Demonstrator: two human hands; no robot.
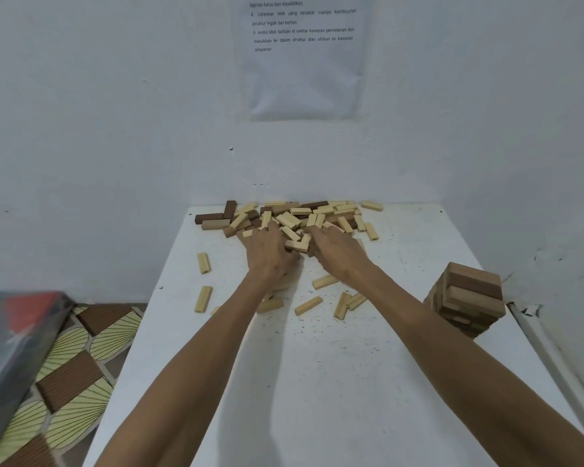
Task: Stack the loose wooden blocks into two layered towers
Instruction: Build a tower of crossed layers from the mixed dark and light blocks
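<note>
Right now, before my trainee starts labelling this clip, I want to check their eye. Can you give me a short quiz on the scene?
1. True or false: two finished towers stand on the table.
2. Where does the tower stand? A: near the table's left edge. B: near its right edge. C: in the middle, between the forearms.
3. Fill in: the left hand and the right hand both reach into the ____ of loose blocks at the table's far end.

Key: 1 false, only one tower stands. 2 B. 3 pile.
</note>
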